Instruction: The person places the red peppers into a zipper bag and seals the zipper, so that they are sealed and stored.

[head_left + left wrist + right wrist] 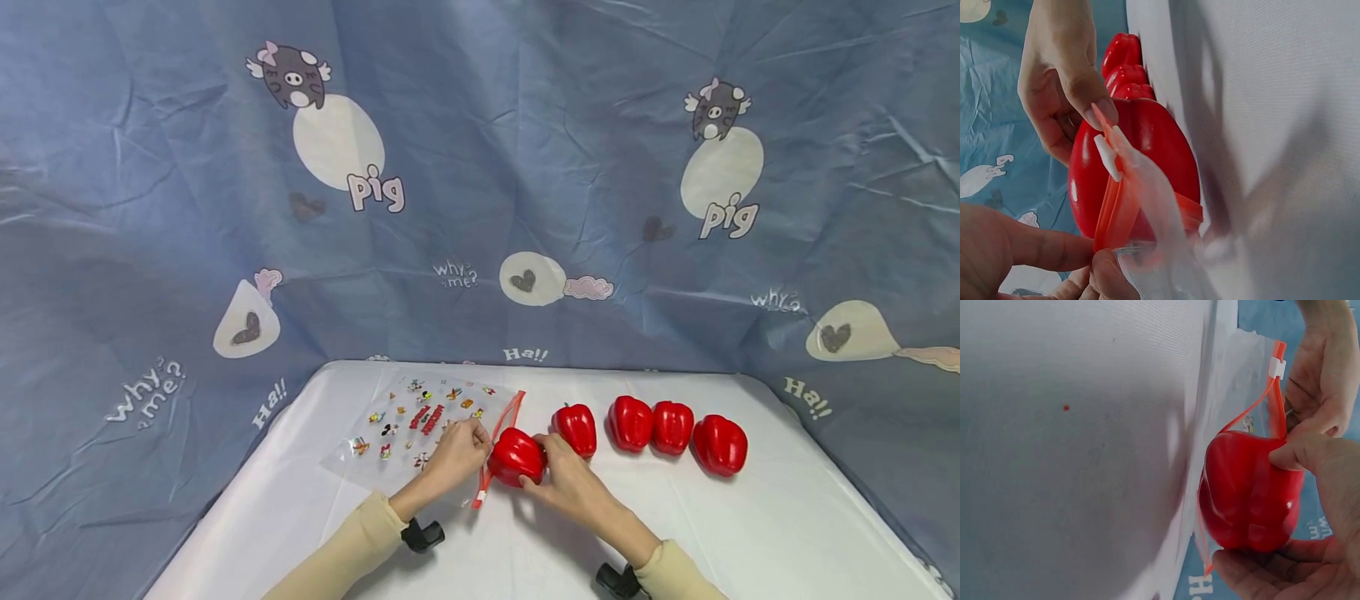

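A clear zip bag (411,446) with an orange-red zip strip and cartoon prints lies on the table, its mouth toward the right. My left hand (459,454) pinches the upper edge of that mouth between thumb and forefinger, keeping it parted. In my right hand (570,482) is a glossy red bell pepper (517,458), gripped between thumb and fingers. The pepper's far end sits at the mouth, between the two zip strips (1113,212). How deep it reaches is partly hidden. A white slider (1277,367) is at one end of the zip.
Several more red bell peppers stand in a row to the right, from the nearest one (574,430) to the farthest (721,446). The white-covered table (637,533) backs onto a blue printed curtain (465,167).
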A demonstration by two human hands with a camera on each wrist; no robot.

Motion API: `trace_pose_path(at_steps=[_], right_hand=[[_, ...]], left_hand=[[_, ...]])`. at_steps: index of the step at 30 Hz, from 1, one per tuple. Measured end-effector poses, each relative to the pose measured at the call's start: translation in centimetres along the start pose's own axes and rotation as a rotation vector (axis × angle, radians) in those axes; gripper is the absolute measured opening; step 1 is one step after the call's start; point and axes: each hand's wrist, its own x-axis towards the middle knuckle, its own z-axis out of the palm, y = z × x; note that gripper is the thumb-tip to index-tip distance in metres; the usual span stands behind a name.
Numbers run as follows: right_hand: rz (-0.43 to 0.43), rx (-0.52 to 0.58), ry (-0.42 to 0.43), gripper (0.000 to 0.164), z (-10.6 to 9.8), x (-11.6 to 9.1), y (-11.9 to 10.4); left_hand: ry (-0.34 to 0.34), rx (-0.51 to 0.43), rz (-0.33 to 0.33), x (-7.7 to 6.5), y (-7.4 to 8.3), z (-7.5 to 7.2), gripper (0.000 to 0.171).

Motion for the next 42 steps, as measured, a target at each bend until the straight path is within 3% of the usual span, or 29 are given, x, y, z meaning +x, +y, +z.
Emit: trace_pose_path(at_steps=[20,28,42], right_hand=[[0.020,0.006,-0.046,0.057,0.8,0.3,0.1],[0.040,0.062,-0.026,0.053,1.1,0.7,-0.1],[0.049,0.104,0.002,0.053,1.9,0.9,-0.3]], left_hand=[[-0.023,0.017,-0.006,-0.5,0.9,-0.1,0.009],[-0.042,-0.015,0.026,-0.8,1.3,-0.1,0.011],[-0.030,-0.015,0.021,-0.8,1.4,-0.1,0.012]])
